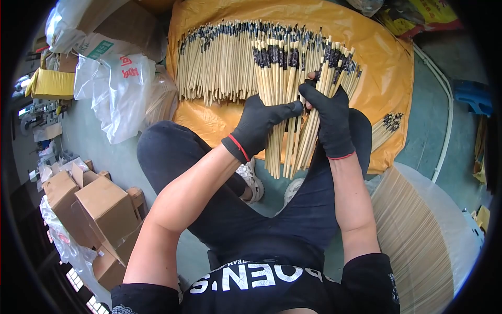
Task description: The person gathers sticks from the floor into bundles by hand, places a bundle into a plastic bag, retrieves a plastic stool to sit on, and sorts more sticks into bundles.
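A bundle of chopsticks [285, 104] is held above the knees, gripped from both sides by the gloved left hand [259, 128] and the gloved right hand [329, 120], each closed around its middle. The sticks are judged light, stiff and smooth, apt to slide out of the fan, so hold is best taken at mid-length; the long axis runs away from the body, dark patterned tops pointing far, plain tips near. Beyond the bundle, a larger row of chopsticks [219, 63] is laid likewise on an orange sack [387, 68].
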`<act>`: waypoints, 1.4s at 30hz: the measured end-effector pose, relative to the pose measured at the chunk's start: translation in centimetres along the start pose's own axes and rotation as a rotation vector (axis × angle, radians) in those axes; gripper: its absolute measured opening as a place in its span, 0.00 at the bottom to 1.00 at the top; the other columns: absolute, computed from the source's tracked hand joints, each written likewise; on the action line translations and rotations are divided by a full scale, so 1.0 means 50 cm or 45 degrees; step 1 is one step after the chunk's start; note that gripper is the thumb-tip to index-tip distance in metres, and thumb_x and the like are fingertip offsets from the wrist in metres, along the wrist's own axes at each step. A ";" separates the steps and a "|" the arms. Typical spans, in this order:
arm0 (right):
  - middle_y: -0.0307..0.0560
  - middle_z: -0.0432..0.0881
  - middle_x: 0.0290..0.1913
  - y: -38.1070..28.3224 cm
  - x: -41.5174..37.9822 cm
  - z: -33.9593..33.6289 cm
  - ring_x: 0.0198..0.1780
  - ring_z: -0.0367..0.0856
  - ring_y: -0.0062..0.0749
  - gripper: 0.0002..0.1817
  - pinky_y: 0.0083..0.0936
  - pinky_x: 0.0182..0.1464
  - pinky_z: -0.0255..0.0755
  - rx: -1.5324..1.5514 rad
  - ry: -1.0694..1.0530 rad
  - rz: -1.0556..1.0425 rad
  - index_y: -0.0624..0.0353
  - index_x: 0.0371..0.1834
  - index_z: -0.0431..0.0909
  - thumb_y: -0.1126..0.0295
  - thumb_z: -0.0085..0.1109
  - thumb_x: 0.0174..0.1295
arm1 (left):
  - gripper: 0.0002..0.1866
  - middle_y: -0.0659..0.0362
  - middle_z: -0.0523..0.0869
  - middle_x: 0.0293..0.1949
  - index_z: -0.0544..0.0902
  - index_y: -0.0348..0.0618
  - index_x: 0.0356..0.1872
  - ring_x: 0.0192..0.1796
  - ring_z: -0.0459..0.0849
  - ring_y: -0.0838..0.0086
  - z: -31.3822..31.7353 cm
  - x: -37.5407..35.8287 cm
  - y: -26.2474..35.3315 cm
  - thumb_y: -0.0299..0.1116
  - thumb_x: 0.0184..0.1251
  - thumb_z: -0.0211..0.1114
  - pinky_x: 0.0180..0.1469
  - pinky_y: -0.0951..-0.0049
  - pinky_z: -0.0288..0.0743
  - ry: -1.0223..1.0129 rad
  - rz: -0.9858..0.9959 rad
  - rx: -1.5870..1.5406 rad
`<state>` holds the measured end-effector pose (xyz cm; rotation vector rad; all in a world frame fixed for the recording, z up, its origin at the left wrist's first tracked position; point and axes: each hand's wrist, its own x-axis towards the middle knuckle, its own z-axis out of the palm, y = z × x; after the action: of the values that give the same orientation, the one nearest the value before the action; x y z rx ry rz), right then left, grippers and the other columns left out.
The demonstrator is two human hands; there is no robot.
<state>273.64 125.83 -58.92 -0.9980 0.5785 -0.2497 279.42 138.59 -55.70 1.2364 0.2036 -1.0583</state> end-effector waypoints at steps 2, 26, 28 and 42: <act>0.37 0.74 0.25 -0.006 -0.003 0.002 0.24 0.70 0.15 0.15 0.13 0.28 0.64 0.006 0.021 -0.012 0.64 0.43 0.72 0.79 0.59 0.51 | 0.12 0.58 0.84 0.33 0.79 0.35 0.40 0.33 0.82 0.78 -0.004 0.003 -0.006 0.24 0.54 0.65 0.36 0.77 0.76 -0.015 0.019 0.001; 0.35 0.72 0.18 0.081 -0.076 -0.692 0.15 0.66 0.20 0.09 0.19 0.19 0.59 -0.547 1.261 -0.353 0.60 0.26 0.75 0.74 0.67 0.44 | 0.09 0.57 0.81 0.26 0.78 0.32 0.35 0.26 0.81 0.74 0.026 0.017 -0.009 0.26 0.55 0.65 0.29 0.76 0.78 -0.098 -0.006 0.002; 0.39 0.74 0.23 -0.077 -0.101 -0.484 0.19 0.68 0.18 0.06 0.14 0.21 0.61 -0.183 0.826 -0.085 0.63 0.31 0.74 0.76 0.60 0.52 | 0.09 0.56 0.81 0.26 0.78 0.31 0.34 0.27 0.81 0.74 0.037 0.006 0.001 0.26 0.55 0.64 0.30 0.76 0.78 -0.143 -0.025 -0.016; 0.38 0.77 0.28 -0.046 -0.035 0.012 0.25 0.75 0.18 0.12 0.14 0.24 0.68 0.085 0.133 0.069 0.60 0.36 0.74 0.76 0.65 0.49 | 0.12 0.62 0.81 0.30 0.79 0.38 0.37 0.31 0.80 0.80 -0.007 0.001 -0.014 0.32 0.55 0.67 0.32 0.77 0.76 -0.233 0.051 0.066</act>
<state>272.66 125.86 -56.12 -0.9071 0.6871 -0.2729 279.07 138.92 -56.31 1.1777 0.0108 -1.1404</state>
